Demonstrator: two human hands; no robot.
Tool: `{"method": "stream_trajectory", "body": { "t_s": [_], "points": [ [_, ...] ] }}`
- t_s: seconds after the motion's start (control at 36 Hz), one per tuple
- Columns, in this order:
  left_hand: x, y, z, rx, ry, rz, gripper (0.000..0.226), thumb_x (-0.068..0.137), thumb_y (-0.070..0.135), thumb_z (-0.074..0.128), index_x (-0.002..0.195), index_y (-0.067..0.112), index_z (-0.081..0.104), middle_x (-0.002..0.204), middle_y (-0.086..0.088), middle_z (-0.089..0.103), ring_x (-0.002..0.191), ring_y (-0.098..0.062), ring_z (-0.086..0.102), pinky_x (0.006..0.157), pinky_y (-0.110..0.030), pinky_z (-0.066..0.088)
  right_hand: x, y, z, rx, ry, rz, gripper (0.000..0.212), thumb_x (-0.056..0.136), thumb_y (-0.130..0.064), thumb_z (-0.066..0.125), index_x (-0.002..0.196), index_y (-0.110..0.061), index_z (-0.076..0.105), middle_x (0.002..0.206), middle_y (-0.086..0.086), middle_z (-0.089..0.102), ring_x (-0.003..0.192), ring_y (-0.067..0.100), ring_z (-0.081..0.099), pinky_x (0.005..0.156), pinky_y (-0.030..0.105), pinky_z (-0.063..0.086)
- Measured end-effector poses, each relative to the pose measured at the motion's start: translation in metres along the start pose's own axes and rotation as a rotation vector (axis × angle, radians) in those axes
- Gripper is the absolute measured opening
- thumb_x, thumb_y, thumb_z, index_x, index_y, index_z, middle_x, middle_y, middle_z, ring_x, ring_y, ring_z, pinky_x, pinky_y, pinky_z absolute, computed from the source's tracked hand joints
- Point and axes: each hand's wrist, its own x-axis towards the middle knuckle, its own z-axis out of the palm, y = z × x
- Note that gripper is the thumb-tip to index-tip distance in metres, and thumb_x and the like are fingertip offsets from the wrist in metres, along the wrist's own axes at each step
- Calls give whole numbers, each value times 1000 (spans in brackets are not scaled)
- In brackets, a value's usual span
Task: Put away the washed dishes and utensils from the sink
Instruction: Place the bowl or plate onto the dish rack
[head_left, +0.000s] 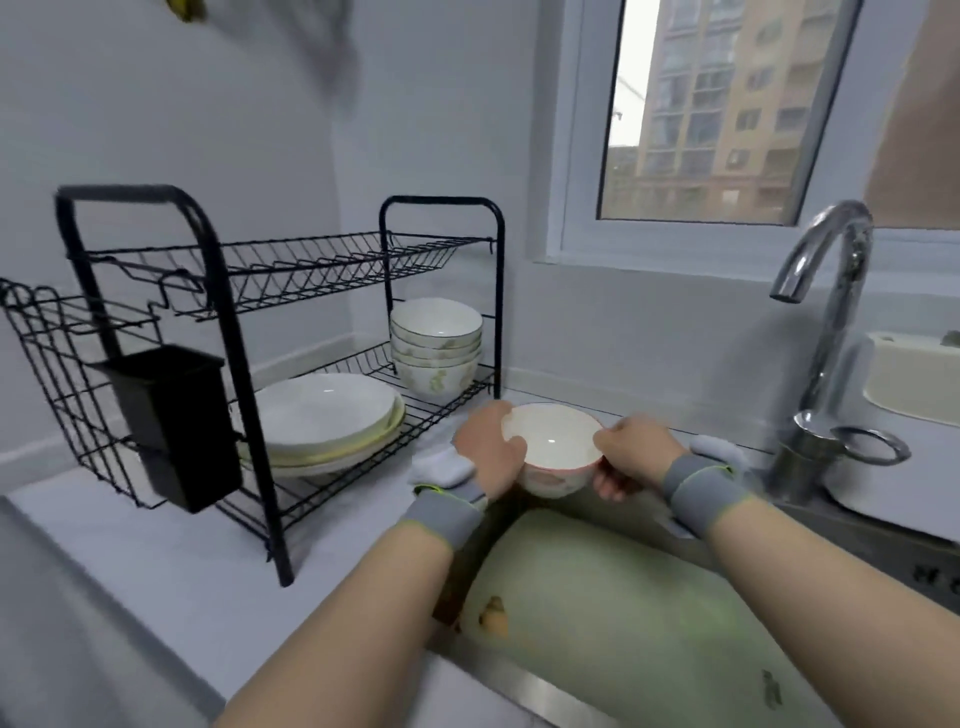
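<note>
White bowl (550, 447) sat at frame centre over the sink's (524, 678) far edge, gripped by both hands: left hand (488, 452) curled round its left rim, right hand (636, 449) pinching the right rim. Left of it, the rack's (234, 322) lower shelf already carried stacked bowls (436, 343) and plates (322, 415), so the task looked well advanced; whether utensils remained I could not tell

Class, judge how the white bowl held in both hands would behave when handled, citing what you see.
The bowl looks like glazed ceramic, so it is probably rigid and breakable if dropped. Its glossy surface may be slippery if wet, which fits the left hand and right hand both holding it.
</note>
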Motion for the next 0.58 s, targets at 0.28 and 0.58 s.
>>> {"method": "stream_trajectory", "body": {
  "t_s": [0.28,0.58],
  "points": [
    [36,-47,-72,-69,426,-152,40,88,18,48,128,16,51,145,-8,35,138,-24,24,110,-29,18,30,-129,69,50,-93,-161,35,93,-6,30,68,6,51,31,8,53,24,14,50,33,19,44],
    [32,-64,-78,-10,558,-292,50,89,12,44,138,18,38,157,-7,12,146,-28,-1,117,-45,12,44,-172,129,41,-138,-112,26,94,-8,37,73,-2,51,59,12,57,47,23,55,42,25,49]
  ]
}}
